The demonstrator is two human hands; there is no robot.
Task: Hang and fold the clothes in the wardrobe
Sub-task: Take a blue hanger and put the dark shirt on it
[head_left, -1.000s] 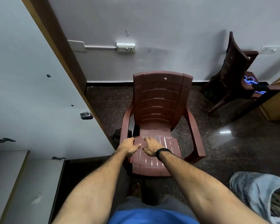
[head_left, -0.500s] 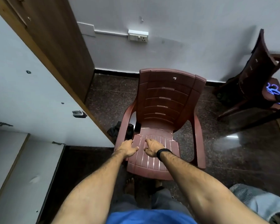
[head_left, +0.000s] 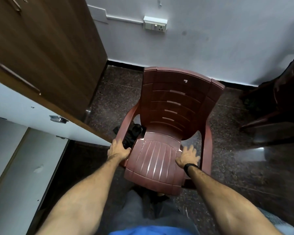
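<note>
Reddish-brown moulded plastic, ribbed along the seat and slotted across the back — that is the armchair (head_left: 166, 116) standing on the dark speckled stone floor (head_left: 115, 92), its back toward the pale wall (head_left: 210, 39). The left hand (head_left: 118, 150) grips the front end of the chair's left armrest, fingers curled over its top and thumb wrapped round the inner side. The right hand (head_left: 187, 156), with a black band (head_left: 190, 167) at the wrist, lies at the right edge of the seat with fingers spread and fairly straight, touching the plastic; whether they hook under the edge cannot be told. A crumpled black garment (head_left: 131, 134) lies on the floor just beside the chair — seen through the gap under the left armrest, close to the left hand. To the left stand the brown wooden wardrobe door (head_left: 46, 48) and white panels (head_left: 15, 102) with a small metal latch (head_left: 57, 118). A white wall socket (head_left: 155, 24) sits above the chair, and a second, darker chair (head_left: 282, 106) stands at the right edge.
</note>
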